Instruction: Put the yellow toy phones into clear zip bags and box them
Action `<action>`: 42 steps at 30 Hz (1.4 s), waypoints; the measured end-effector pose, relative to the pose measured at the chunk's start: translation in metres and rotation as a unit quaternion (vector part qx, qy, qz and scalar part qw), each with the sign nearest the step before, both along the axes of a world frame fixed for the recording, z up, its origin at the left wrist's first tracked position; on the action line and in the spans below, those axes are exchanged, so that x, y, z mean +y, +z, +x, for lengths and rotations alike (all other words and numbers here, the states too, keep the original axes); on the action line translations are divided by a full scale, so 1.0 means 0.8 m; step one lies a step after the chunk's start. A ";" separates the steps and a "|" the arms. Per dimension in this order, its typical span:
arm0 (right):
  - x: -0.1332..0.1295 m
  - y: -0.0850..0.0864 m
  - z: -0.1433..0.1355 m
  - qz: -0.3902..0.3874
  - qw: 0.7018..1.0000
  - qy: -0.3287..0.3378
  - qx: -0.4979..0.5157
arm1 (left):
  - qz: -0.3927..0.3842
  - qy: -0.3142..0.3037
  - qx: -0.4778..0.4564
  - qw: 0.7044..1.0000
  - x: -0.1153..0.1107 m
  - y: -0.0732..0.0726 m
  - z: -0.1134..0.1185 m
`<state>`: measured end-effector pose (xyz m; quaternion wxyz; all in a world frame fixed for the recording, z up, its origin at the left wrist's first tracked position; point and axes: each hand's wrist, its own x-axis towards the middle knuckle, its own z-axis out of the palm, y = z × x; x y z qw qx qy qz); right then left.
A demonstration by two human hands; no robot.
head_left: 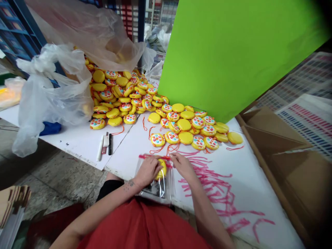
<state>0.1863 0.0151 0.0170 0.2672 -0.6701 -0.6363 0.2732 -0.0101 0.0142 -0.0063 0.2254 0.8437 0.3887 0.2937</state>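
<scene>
A clear plastic bag with a pink strip along its top lies at the table's front edge, before my red-clothed lap. One round yellow toy is at the bag, with its plain side up; whether it is fully inside I cannot tell. My left hand rests over the bag, its fingers curled on the toy's left side. At the bag's top right corner, my right hand has thumb and fingertips pinched together on the edge. Just beyond lie several similar yellow toys, some showing coloured dots and orange cords.
A large pile of yellow toys spills from a translucent sack. Loose pink strips litter the table's right side. A white marker and a black pen lie left. A green board and cardboard box bound the right.
</scene>
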 end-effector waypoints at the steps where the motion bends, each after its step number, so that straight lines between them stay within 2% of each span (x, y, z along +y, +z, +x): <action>1: -0.006 -0.002 0.000 -0.004 1.000 0.008 0.000 | -0.008 0.002 0.003 1.000 0.001 0.002 0.000; 5: -0.023 -0.018 -0.019 0.009 1.000 0.028 0.009 | -0.040 -0.004 0.045 0.998 0.009 0.017 0.002; 9: -0.027 -0.030 -0.039 0.067 0.997 -0.026 0.008 | -0.079 -0.021 0.087 0.993 0.012 0.036 0.005; 11: -0.027 -0.029 -0.045 0.096 0.994 -0.054 0.027 | -0.101 -0.036 0.085 0.991 0.009 0.046 0.006; 13: -0.027 -0.025 -0.047 0.113 0.991 -0.064 0.044 | -0.089 -0.033 0.069 0.993 0.005 0.054 0.004; 16: -0.028 -0.016 -0.048 0.158 0.985 -0.068 0.031 | -0.028 0.040 0.042 0.998 0.003 0.064 -0.010; 19: -0.029 -0.005 -0.047 0.220 0.973 -0.073 -0.014 | -0.062 0.117 0.028 0.991 0.006 0.064 -0.032; 22: -0.028 0.005 -0.054 0.232 0.972 -0.023 -0.023 | -0.141 0.150 0.045 0.977 0.010 0.057 -0.047; 25: -0.022 0.010 -0.068 0.193 0.978 0.072 -0.034 | -0.191 0.138 0.055 0.970 0.014 0.048 -0.047; 28: -0.013 0.010 -0.080 0.150 0.975 0.150 -0.071 | -0.204 0.121 0.046 0.970 0.017 0.041 -0.039; 31: -0.010 0.010 -0.079 0.131 0.969 0.173 -0.120 | -0.223 0.125 0.020 0.967 0.019 0.035 -0.036; 33: -0.012 0.012 -0.073 0.129 0.967 0.162 -0.148 | -0.289 0.122 -0.035 0.949 0.018 0.031 -0.036; 37: -0.016 0.013 -0.059 0.116 0.967 0.149 -0.172 | -0.425 0.135 -0.183 0.876 0.010 0.028 -0.034; 40: -0.016 0.009 -0.054 0.119 0.971 0.148 -0.146 | -0.480 0.134 -0.243 0.832 0.004 0.031 -0.030; 42: -0.014 0.009 -0.052 0.148 0.975 0.116 -0.116 | -0.492 0.126 -0.250 0.825 0.003 0.033 -0.028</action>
